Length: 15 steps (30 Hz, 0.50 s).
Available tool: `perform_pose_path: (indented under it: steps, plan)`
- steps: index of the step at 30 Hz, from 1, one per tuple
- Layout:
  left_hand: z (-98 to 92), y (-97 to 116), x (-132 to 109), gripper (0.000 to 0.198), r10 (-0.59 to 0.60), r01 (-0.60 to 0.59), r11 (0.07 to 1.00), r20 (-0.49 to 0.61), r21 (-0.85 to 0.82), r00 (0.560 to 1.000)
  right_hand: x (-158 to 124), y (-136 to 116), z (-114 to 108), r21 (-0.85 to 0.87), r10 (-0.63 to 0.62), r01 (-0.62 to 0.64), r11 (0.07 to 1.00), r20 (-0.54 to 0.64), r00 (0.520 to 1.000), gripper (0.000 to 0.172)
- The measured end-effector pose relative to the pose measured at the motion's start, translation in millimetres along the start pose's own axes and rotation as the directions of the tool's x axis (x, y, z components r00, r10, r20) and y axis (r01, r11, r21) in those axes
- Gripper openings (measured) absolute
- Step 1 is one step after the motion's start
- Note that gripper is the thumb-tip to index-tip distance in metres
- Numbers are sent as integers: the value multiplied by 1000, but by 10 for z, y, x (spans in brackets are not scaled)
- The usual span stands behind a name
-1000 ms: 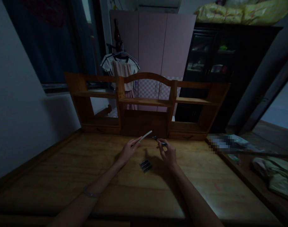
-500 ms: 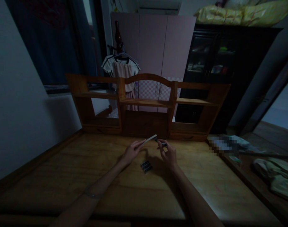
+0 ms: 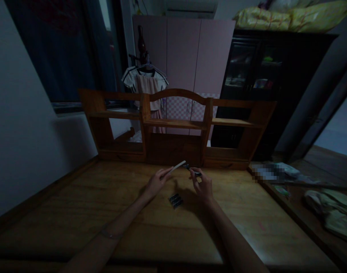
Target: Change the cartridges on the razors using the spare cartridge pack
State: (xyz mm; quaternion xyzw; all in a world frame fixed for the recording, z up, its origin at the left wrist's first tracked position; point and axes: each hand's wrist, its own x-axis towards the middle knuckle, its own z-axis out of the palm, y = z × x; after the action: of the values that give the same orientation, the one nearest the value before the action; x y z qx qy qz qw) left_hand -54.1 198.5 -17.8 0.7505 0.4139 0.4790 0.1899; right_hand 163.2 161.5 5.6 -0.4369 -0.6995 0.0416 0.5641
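Note:
My left hand [image 3: 156,182] is closed on one end of a slim, pale, stick-like thing [image 3: 177,166], which slants up to the right. Between the thumb and fingers of my right hand [image 3: 203,184] is a small dark thing with a shiny end [image 3: 186,166]; its kind is too dim to make out. That shiny end sits close to the pale stick's tip, with a narrow gap between them. Below the hands, a small dark pack with light stripes [image 3: 175,200] lies flat on the wooden tabletop [image 3: 128,231].
A wooden shelf unit [image 3: 177,123] stands along the table's back edge. A white wall [image 3: 25,125] borders the left side. To the right, crumpled cloth [image 3: 331,212] and plastic bags [image 3: 290,170] lie on a lower surface. Behind are pink cupboards [image 3: 182,53].
The pale stick in my left hand has shifted slightly left and away from the dark thing's shiny end, which now shows more. My right hand has barely moved.

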Motion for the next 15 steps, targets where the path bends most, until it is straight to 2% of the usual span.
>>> perform_pose_path:
  steps: [7, 12, 15]
  plan:
    - [0, 36, -6, 38, 24, -24, 1000, 33, -6, 999, -1, 2, -1, -11, 1, -1, 1000, 2, 1000, 23]
    - [-20, 28, -5, 38, -2, 2, 1000, -3, 0, 1000, -3, 13, 1, -5, -3, 3, 1000, -6, 1000, 24]
    - [-25, 25, -10, 39, 1, -1, 1000, 13, 0, 1000, -4, 10, -2, -6, 1, -1, 1000, 0, 1000, 23]
